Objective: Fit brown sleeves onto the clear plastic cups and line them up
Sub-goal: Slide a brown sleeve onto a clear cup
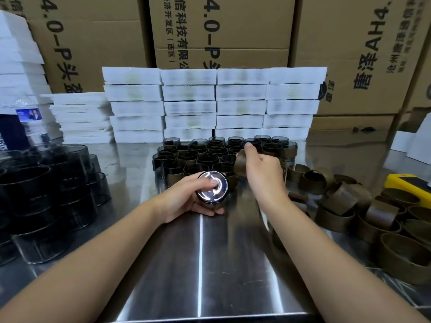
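Observation:
My left hand (186, 197) grips a clear, dark-tinted plastic cup (213, 187) tipped on its side, its glossy round base facing me. My right hand (261, 166) holds a brown sleeve (240, 163) just above and to the right of that cup. Behind both hands stand several sleeved cups (205, 157) lined up in rows on the steel table. A pile of loose brown sleeves (363, 210) lies to the right. Stacks of bare tinted cups (46, 194) stand at the left.
White foam trays (214, 101) are stacked behind the cup rows, with more white trays (21, 61) at far left. Large cardboard boxes (224, 29) form the back wall. A yellow object (408, 183) lies at the right edge. The steel table (210, 264) reaches to my near edge.

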Tool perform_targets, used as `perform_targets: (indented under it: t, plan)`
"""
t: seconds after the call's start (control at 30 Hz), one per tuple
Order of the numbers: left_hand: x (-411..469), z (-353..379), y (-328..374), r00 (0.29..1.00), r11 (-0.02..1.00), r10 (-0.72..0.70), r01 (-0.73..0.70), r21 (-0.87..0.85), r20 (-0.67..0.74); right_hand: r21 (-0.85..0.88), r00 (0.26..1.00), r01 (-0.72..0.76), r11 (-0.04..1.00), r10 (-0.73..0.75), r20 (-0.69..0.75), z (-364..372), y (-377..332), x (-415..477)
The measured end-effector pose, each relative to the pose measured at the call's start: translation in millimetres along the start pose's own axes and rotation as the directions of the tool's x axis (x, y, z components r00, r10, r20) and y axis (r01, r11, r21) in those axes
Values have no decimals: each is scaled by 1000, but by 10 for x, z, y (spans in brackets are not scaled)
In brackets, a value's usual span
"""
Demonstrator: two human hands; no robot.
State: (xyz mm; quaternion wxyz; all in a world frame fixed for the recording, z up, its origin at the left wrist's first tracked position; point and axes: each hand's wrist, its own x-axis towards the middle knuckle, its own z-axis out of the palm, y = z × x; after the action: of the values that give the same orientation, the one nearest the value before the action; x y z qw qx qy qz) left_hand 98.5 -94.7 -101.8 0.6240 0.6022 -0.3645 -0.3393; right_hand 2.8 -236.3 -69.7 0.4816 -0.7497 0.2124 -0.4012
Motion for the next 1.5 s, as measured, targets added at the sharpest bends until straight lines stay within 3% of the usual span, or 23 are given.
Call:
perform_targets:
  t: [0.23, 0.53, 0.77, 1.0, 1.23, 1.5]
  plan:
    - [60, -47, -24, 997, 1000, -23, 22, -15, -69, 109, 990, -78, 991, 64, 125, 61, -42, -53]
    - [94, -92, -67, 995, 998, 17, -22, -55, -100, 179, 983, -74, 981, 42, 176, 76, -13, -43]
    - [146, -96, -83, 974, 992, 13, -41, -118, -228, 58, 985, 80, 995, -87, 151, 66, 2, -90]
    - [124, -122, -68, 983, 995, -15, -4, -104, -181, -101, 960, 243, 965, -224, 167, 85, 2, -163]
    - [108, -119, -58, 995, 997, 0, -8, -77, -102, -371, 900, 410, 833, -302, 316, 77, 30, -186]
    - [59, -87, -45, 997, 997, -2, -4, -78, -72, -277, 863, 460, 844, -352, 362, 74, 46, -200]
